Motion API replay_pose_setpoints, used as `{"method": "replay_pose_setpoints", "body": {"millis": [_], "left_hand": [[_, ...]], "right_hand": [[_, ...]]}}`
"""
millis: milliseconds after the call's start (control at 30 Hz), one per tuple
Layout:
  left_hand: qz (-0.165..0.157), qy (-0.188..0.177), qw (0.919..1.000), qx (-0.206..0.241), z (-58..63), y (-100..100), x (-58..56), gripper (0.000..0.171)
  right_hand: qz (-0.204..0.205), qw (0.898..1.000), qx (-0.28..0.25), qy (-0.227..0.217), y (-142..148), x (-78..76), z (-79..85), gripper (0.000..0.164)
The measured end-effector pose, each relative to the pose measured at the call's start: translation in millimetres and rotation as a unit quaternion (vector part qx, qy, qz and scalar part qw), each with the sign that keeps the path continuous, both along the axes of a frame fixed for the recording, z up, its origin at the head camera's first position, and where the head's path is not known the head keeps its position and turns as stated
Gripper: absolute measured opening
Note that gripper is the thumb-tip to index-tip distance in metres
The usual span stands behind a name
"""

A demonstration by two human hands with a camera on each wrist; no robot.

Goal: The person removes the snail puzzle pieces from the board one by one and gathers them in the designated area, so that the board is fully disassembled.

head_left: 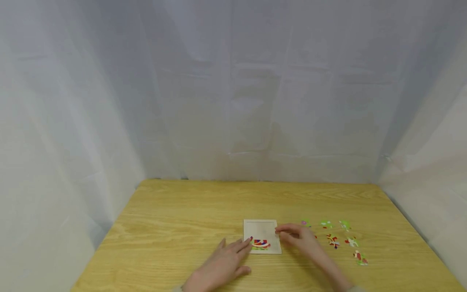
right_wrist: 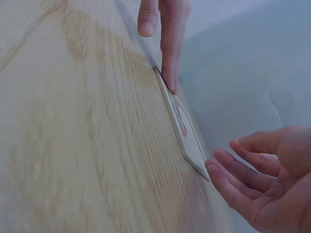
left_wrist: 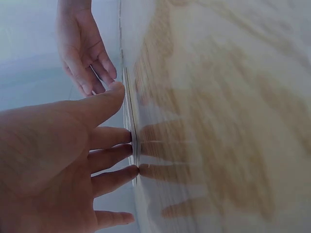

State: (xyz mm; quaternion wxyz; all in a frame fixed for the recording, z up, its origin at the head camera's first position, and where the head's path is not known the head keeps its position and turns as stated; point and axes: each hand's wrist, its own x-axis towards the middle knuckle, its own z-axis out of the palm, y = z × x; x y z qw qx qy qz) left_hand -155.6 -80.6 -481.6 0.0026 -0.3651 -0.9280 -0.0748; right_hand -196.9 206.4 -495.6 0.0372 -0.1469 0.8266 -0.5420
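Note:
A pale flat puzzle tray (head_left: 262, 229) lies on the wooden table, with joined red, blue, white and green jigsaw pieces (head_left: 260, 243) along its near edge. My left hand (head_left: 227, 260) lies at the tray's left side, its fingertips reaching over the rim onto the jigsaw pieces. In the left wrist view the left fingers (left_wrist: 114, 180) are extended and rest against the tray's edge. My right hand (head_left: 303, 241) hovers at the tray's right edge. Its fingers (right_wrist: 243, 177) are loosely bent in the right wrist view, with nothing visible between them.
To the right of the right hand, several loose jigsaw pieces lie scattered, among them a red and yellow piece (head_left: 333, 241), a green and white piece (head_left: 344, 225) and a red and green piece (head_left: 360, 258). White curtains (head_left: 233, 101) hang behind and beside the table (head_left: 164, 227).

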Motion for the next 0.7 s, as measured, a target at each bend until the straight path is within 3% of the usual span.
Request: {"method": "replay_pose_setpoints", "body": {"millis": [367, 700], "left_hand": [[0.006, -0.003, 0.9998, -0.020, -2.5, 3, -1.4, 0.065], [0.003, 0.019, 0.9996, -0.022, -1.0, 5, -1.7, 0.063]], "right_hand": [[0.034, 0.996, 0.060, 0.048, -20, -2.5, 3.3, 0.023], [0.046, 0.992, 0.110, 0.031, -28, -1.4, 4.7, 0.021]]}}
